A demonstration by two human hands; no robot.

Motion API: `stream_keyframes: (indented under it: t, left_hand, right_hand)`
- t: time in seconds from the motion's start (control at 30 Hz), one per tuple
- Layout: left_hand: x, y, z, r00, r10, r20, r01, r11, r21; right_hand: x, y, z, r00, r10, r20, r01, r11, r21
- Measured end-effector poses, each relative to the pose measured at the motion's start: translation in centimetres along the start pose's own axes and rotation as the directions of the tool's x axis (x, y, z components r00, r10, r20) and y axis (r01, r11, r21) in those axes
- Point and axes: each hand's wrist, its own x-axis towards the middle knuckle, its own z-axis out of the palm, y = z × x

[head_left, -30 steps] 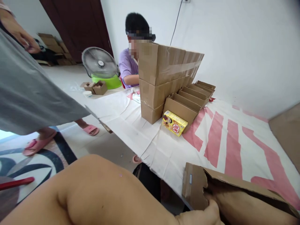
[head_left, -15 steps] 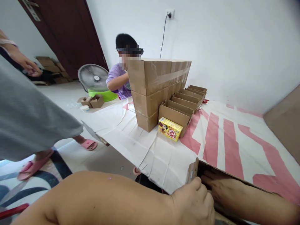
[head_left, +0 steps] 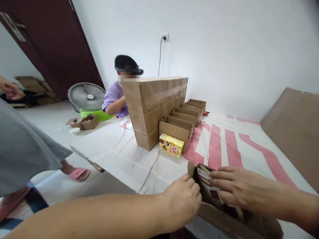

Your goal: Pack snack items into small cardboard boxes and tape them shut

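Observation:
At the lower right an open cardboard box [head_left: 221, 217] lies at the table's near edge. My left hand [head_left: 183, 202] is closed on the near-left edge of this box, its fingers curled over the cardboard. My right hand [head_left: 240, 187] reaches in from the right, fingers together against a whitish packet [head_left: 204, 176] with a yellow patch, inside the box by its left end. The thumb and most of the packet's lower part are hidden. Beyond the hands, a small yellow printed box [head_left: 171, 146] leans by a row of open cardboard boxes [head_left: 175, 130].
Taped cardboard boxes [head_left: 153, 114] are stacked behind the row. A person in a purple top [head_left: 114, 98] sits behind them, and another in a grey garment [head_left: 27, 146] stands at left. A fan [head_left: 87, 98] is on the floor. A large brown cardboard panel [head_left: 294, 129] stands at right.
My right hand has come up from deep inside the box to the packet near its left end. My left hand still grips the edge. The view has tilted up and turned right.

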Motion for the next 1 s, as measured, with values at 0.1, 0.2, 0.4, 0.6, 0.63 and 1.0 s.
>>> stream_keyframes:
  t: [0.1,0.2,0.4,0.6,0.63,1.0]
  left_hand:
    - [-0.7,-1.7,-0.6,0.996,-0.043,0.080,0.044,0.999,-0.017]
    - [-1.4,-3.2,-0.9,0.986,-0.085,0.145,0.091,0.995,-0.033]
    - [-2.5,-6.8,-0.9,0.962,-0.232,0.146,0.233,0.972,0.011]
    - [-1.8,-9.8,-2.2,0.861,-0.471,0.193,0.508,0.820,-0.263]
    - [-1.1,-10.3,-2.5,0.838,-0.513,0.186,0.545,0.764,-0.345]
    - [11.5,-20.2,0.2,0.714,-0.698,-0.045,0.187,0.253,-0.949]
  right_hand:
    - [-1.4,1.2,-3.1,0.999,-0.005,-0.046,0.002,0.998,-0.065]
    - [-3.2,2.7,-5.1,0.965,0.118,-0.235,-0.152,0.980,-0.130]
    - [-5.6,4.8,-5.7,0.728,0.435,-0.530,-0.484,0.873,0.052]
    - [-5.8,6.9,-3.5,0.385,0.851,-0.358,-0.666,0.525,0.531]
    - [-5.5,7.6,-3.0,0.347,0.875,-0.339,-0.648,0.485,0.588]
    - [0.4,16.9,2.5,0.219,0.953,-0.207,-0.295,0.267,0.917]
